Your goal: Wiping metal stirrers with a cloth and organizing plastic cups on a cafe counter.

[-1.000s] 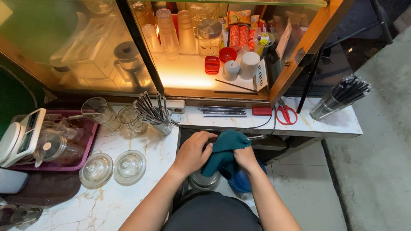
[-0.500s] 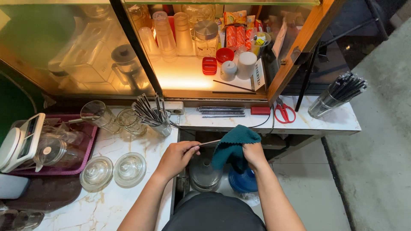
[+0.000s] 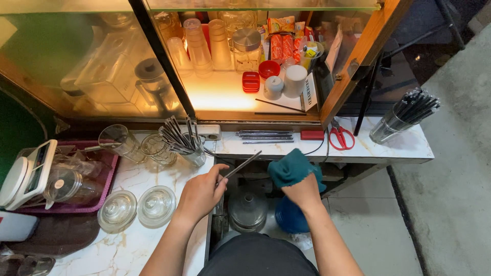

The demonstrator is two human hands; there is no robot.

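Left grip [image 3: 202, 191] on metal straw [image 3: 240, 166], teal cloth [image 3: 290, 168] in right grip [image 3: 303, 191].

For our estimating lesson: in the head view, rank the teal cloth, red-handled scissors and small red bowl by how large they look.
1. Teal cloth, bunched in the right hand, though nearest the camera.
2. Red-handled scissors.
3. Small red bowl, farther back, so possibly understated.

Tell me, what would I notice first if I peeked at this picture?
Probably the two hands in the middle: the left hand pinches a thin metal straw, and the right hand grips a teal cloth. Just left of them, a glass full of metal straws stands on the marble counter. Behind, a lit cabinet shelf glows with cups, and red scissors lie to the right.
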